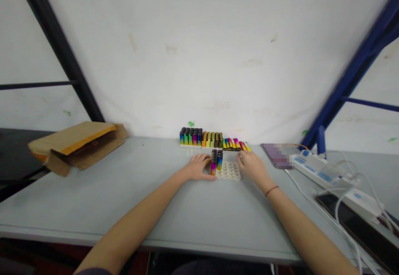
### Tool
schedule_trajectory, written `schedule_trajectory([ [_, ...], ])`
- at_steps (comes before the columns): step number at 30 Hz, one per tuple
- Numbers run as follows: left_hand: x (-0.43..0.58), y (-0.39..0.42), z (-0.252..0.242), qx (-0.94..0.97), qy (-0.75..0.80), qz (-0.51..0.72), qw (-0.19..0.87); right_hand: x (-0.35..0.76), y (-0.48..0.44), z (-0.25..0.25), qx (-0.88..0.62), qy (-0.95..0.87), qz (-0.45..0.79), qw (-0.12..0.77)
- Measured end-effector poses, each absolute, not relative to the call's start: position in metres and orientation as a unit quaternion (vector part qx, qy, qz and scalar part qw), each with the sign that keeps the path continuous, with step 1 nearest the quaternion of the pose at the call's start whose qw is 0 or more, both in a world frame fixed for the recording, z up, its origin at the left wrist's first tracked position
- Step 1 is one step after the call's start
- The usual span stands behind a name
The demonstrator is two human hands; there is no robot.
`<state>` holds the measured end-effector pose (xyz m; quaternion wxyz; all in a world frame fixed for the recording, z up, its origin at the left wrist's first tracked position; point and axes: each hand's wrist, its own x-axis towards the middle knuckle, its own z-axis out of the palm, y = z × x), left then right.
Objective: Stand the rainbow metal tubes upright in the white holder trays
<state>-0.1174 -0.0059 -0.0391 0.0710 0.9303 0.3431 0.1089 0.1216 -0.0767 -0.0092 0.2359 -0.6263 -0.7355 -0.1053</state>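
Note:
A white tray [230, 172] with rows of round holes lies on the table before me. Disposable lighters [213, 167] in bright colours stand upright in its left columns, black tops up. My left hand [198, 168] steadies the tray's left end, thumb at the front corner and fingers toward the back. Beside the tray's right edge is my right hand [252, 166], its fingers curled together; whatever they may hold is hidden. Just behind it, loose lighters [234, 143] lie in a row.
Against the wall stand a block of dark-topped lighters [190, 137] and a block of yellowish lighters [212, 139]. An opened cardboard box [77, 144] sits at left. Right are a purple flat object [276, 154], a power strip [321, 174], white cables and a dark phone [355, 225].

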Motion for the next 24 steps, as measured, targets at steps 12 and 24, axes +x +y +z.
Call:
schedule_trajectory([
  [12, -0.119, -0.005, -0.04, 0.93, 0.341, 0.11, 0.078, 0.144, -0.061, -0.029, -0.694, -0.699, -0.128, 0.115],
  [24, -0.118, -0.007, -0.037, 0.929, 0.343, 0.114, 0.078, 0.132, -0.062, -0.024, -0.53, -0.732, 0.032, 0.428],
])
